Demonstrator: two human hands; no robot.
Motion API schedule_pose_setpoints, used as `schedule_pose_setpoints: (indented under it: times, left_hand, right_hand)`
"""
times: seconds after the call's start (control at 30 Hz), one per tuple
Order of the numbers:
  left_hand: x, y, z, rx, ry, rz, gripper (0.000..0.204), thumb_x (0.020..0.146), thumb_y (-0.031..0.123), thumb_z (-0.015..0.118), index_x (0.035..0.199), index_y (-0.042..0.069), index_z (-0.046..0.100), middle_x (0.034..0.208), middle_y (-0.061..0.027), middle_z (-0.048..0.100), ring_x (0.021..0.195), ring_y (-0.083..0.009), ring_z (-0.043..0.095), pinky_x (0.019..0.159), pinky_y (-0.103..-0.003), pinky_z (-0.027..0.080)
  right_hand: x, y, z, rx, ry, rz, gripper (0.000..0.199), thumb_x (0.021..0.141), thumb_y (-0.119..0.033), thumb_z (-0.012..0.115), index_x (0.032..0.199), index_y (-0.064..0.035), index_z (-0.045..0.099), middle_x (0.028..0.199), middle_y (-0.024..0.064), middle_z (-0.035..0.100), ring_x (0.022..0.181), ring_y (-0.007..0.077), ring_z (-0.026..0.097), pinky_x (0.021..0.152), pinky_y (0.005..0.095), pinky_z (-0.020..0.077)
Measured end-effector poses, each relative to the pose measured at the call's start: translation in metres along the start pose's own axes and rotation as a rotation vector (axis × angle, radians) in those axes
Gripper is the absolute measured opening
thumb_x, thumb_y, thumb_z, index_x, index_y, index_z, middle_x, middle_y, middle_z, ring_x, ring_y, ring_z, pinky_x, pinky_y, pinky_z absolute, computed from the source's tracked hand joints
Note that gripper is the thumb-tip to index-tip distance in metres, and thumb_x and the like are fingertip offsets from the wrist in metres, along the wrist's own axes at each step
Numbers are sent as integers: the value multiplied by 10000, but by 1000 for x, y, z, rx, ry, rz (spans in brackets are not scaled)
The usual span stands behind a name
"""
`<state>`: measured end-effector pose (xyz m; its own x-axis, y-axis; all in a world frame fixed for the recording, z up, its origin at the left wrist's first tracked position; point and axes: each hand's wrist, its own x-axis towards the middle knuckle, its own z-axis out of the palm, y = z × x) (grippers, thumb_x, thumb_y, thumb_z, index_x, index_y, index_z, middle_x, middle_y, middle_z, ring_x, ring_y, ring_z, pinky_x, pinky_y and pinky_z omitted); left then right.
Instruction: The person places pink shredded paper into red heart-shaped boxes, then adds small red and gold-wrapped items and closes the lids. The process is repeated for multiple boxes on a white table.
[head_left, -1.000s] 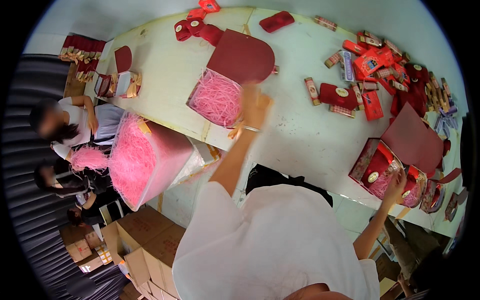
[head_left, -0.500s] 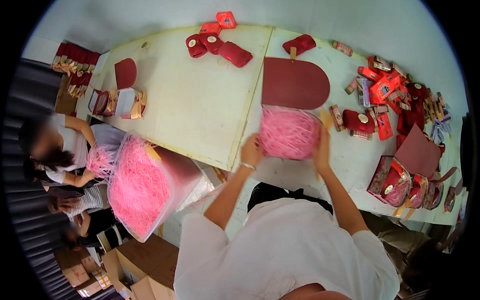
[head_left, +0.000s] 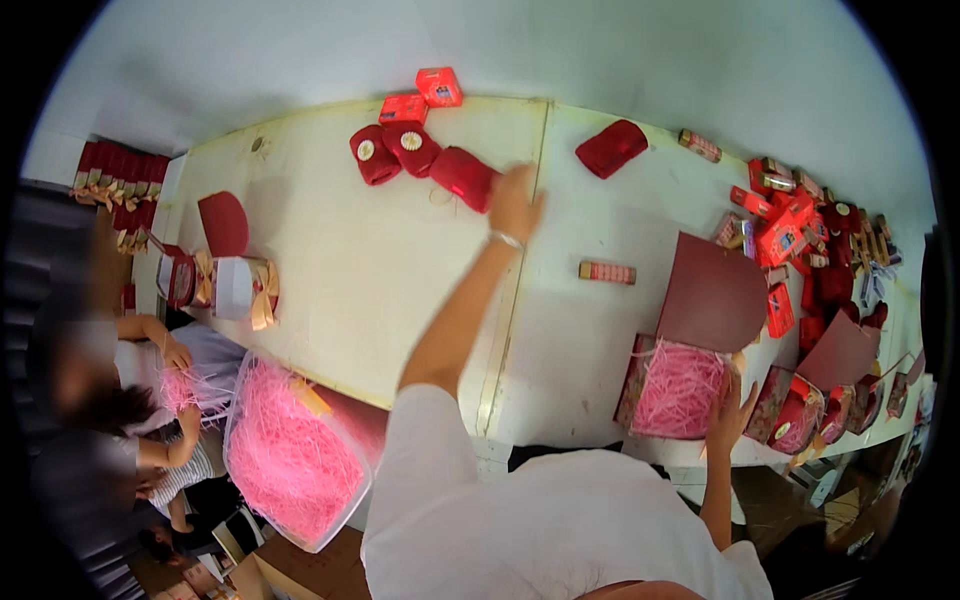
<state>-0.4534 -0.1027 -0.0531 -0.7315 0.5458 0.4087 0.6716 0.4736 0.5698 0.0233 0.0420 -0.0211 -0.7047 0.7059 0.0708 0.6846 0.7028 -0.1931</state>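
Nearest, the spread right hand (head_left: 735, 406) rests against an open, dark red cardboard box (head_left: 632, 388) of pink shredded paper (head_left: 682, 392); a light palm should avoid denting it. Farther, the blurred left hand (head_left: 515, 205) is at a dark red, rolled plush cloth (head_left: 463, 178), grip unclear; clasping the whole roll seems safest.

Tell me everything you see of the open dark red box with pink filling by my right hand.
The dark red box, seemingly cardboard with a patterned side, stands on the pale tabletop near its front edge. Pink, paper-like shredded filling packs it. Its dark red lid, rounded on the right, is open, folded back away from you. Your right hand appears to touch the box's right side.
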Motion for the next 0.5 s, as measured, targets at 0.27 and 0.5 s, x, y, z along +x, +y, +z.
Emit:
schedule_pose_setpoints:
  times: [0.27,0.5]
  left_hand:
    - [191,-167,-15,833,-111,24,539,765,129,523,1274,190,360,1361,-77,288,1209,-289,332,937,-494,314]
    - [206,-182,-12,944,-209,66,404,779,182,542,1176,167,468,1202,-41,448,1112,-251,413,957,-506,286]
  right_hand:
    - [-6,-44,69,73,-417,153,673,641,-203,642,1220,17,377,1350,262,206,1256,408,189,1014,480,204]
    - [3,-52,58,146,-424,254,732,619,-143,638,1274,-29,333,1358,264,176,1248,428,184,1017,477,206]
